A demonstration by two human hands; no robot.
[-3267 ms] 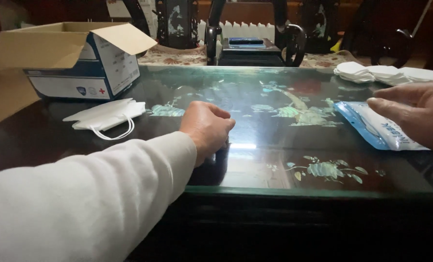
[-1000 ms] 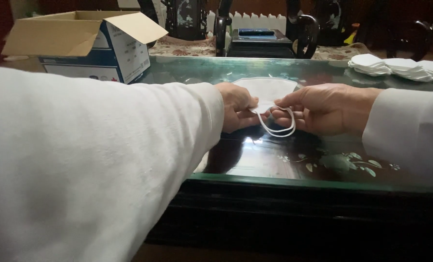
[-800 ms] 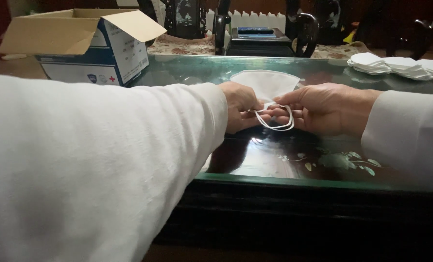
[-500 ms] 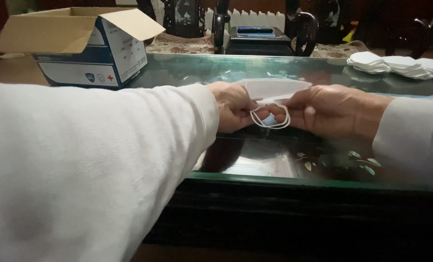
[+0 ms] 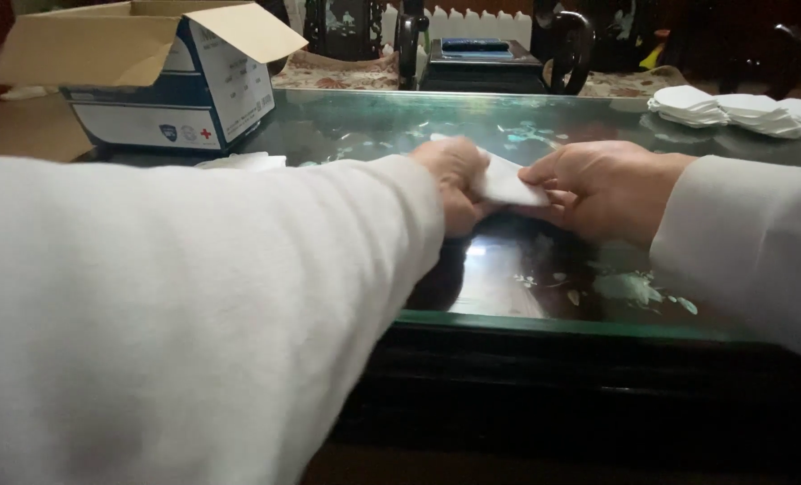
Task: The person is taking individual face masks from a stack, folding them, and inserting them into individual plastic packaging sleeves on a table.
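White mask [image 5: 506,184] pinched flat between both hands, just above the glass table [image 5: 544,278], nearer its front edge than the back. Left hand [image 5: 454,184] closed on the mask's left end; right hand [image 5: 602,189] curled round its right end, fingers tucked under. Ear loops out of sight, so likely folded in already; fold looks nearly done, though not yet laid down. Finished-looking stack [image 5: 733,108] at the table's back right corner. Another mask [image 5: 243,162] by the open box [image 5: 162,85] at the back left, apparently untouched.
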